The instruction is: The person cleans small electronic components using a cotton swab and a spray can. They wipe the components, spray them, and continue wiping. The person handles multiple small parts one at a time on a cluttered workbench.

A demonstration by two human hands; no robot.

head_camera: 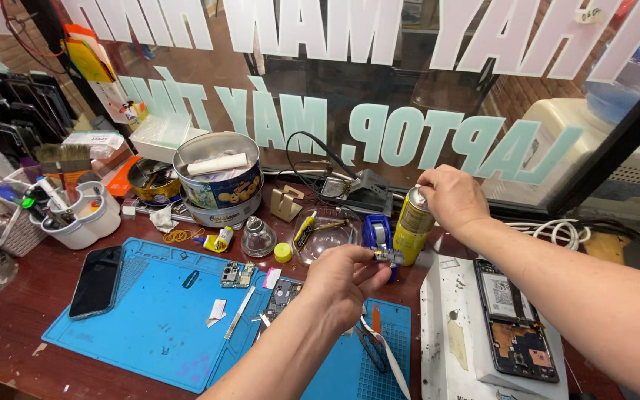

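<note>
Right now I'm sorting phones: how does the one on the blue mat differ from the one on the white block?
The phone on the mat is closed, its dark glossy face whole; the phone on the white block lies opened, its insides bare. The first lies far left of both hands; the second lies under the right forearm. Both lie flat.

This is a small phone repair shop, seen from behind its counter. A glass shopfront (379, 81) with large stuck-on lettering, read in reverse from inside, runs along the back of a dark wooden bench (9, 311). A blue repair mat (150, 318) covers the bench, with a loose circuit board (237, 275) and a black phone (98, 281) on it. An opened phone (516, 326) with its insides bare lies to the right. A white cup of tools (75, 215), a brush (64, 159) and a round tin (220, 178) crowd the back edge.
</note>
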